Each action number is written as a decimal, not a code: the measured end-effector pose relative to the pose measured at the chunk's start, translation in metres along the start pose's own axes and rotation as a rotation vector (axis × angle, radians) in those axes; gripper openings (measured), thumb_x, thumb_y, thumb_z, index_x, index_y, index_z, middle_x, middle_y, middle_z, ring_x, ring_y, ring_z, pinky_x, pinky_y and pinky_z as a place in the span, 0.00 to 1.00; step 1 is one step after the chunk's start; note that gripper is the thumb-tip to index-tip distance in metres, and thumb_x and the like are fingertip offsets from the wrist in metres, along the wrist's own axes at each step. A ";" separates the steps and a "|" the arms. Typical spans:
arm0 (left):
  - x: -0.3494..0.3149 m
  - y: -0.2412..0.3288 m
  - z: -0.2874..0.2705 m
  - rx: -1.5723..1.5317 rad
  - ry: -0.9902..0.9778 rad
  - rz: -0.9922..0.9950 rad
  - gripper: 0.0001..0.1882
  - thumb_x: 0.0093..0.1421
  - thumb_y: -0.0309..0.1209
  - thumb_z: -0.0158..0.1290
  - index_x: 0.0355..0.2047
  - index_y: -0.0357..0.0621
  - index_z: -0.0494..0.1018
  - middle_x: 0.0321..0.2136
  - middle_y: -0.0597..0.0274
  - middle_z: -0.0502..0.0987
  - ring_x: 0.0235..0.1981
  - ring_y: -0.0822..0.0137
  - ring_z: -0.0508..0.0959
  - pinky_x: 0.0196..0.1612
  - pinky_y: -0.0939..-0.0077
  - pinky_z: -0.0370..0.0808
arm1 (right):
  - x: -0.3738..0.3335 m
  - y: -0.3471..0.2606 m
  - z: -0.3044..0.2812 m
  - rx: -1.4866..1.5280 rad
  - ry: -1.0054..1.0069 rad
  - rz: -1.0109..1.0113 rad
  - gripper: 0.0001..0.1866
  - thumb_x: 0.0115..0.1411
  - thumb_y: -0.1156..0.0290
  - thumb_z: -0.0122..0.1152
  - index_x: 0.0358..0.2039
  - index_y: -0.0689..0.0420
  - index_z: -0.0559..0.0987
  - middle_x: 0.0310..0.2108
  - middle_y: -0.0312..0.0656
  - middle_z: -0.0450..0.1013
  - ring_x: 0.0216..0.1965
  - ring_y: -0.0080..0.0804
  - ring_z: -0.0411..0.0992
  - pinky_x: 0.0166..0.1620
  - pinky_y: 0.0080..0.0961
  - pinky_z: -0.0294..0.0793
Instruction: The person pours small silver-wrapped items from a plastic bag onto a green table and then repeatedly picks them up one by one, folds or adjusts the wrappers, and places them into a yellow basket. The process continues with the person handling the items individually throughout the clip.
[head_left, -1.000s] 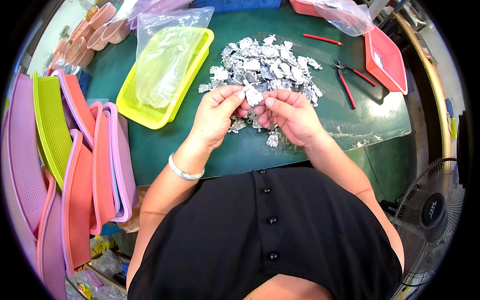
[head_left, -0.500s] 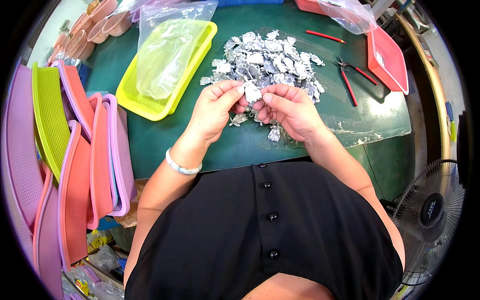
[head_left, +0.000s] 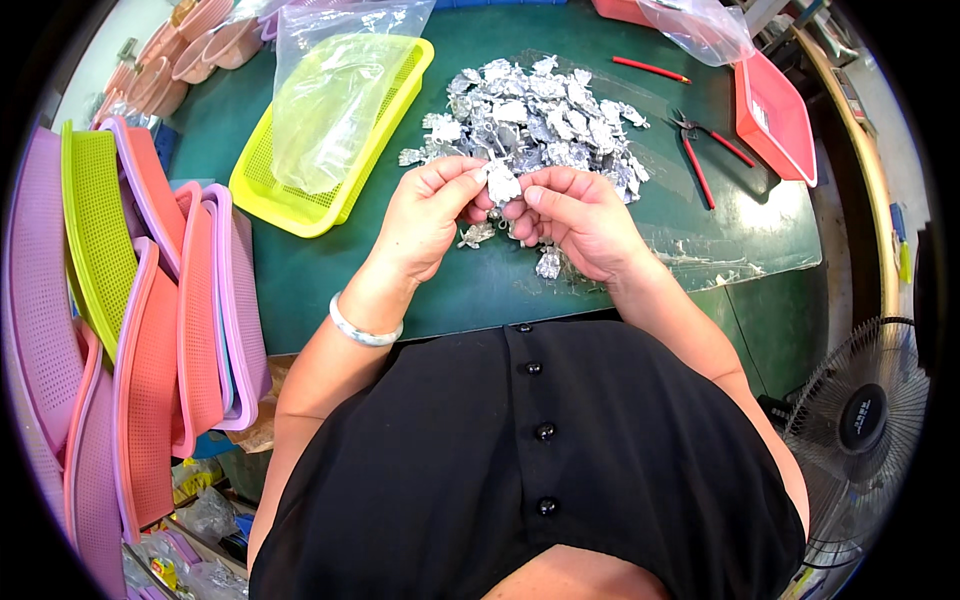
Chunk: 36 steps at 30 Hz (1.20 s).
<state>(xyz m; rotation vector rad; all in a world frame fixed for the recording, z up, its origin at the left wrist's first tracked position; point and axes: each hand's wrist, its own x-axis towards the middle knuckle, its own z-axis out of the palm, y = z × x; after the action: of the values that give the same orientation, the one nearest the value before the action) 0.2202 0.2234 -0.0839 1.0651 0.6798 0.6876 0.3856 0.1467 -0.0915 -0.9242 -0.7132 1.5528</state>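
Between my hands is a small silvery metal casting [head_left: 503,187], its flat pale side turned up. My left hand [head_left: 432,207] pinches its left edge between thumb and fingers. On the other edge, the thumb and curled fingers of my right hand [head_left: 580,218] grip it too. Just beyond my fingers lies a heap of similar metal castings [head_left: 545,112]. A few loose ones lie nearer me, including one casting [head_left: 548,263] beside my right fingers and another [head_left: 477,235] by my left fingers.
A yellow-green basket [head_left: 300,215] with a clear plastic bag [head_left: 335,110] stands left on the green table [head_left: 400,310]. To the right are red-handled pliers [head_left: 697,165], a red pencil-like stick [head_left: 650,69] and a pink tray [head_left: 775,120]. Stacked baskets [head_left: 150,380] flank my left; a fan [head_left: 862,420] stands right.
Both hands hold the same casting in nearly the same place. The view has shifted very slightly; nothing else has visibly moved.
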 end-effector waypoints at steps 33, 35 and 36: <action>-0.004 -0.015 0.003 -0.100 -0.050 0.102 0.13 0.60 0.28 0.44 0.44 0.37 0.68 0.30 0.62 0.74 0.30 0.73 0.74 0.38 0.78 0.71 | 0.001 0.017 0.014 -0.718 0.210 -0.580 0.06 0.51 0.79 0.56 0.31 0.62 0.73 0.26 0.37 0.70 0.25 0.19 0.68 0.28 0.15 0.68; -0.004 -0.016 0.003 -0.144 -0.062 0.086 0.14 0.60 0.29 0.43 0.45 0.36 0.67 0.31 0.61 0.74 0.32 0.72 0.74 0.40 0.77 0.71 | 0.001 0.017 0.013 -0.829 0.202 -0.679 0.07 0.49 0.81 0.57 0.30 0.62 0.73 0.26 0.37 0.70 0.25 0.20 0.68 0.28 0.16 0.68; -0.003 -0.016 0.002 -0.175 -0.070 0.068 0.15 0.61 0.30 0.43 0.45 0.36 0.67 0.31 0.61 0.74 0.33 0.72 0.74 0.40 0.77 0.71 | 0.002 0.018 0.013 -0.847 0.200 -0.704 0.07 0.48 0.82 0.57 0.30 0.62 0.73 0.26 0.38 0.69 0.26 0.20 0.68 0.28 0.16 0.68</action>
<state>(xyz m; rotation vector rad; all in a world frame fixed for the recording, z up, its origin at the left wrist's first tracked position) 0.2227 0.2146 -0.0977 0.9491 0.5152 0.7517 0.3647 0.1461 -0.1007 -1.2227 -1.4080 0.4978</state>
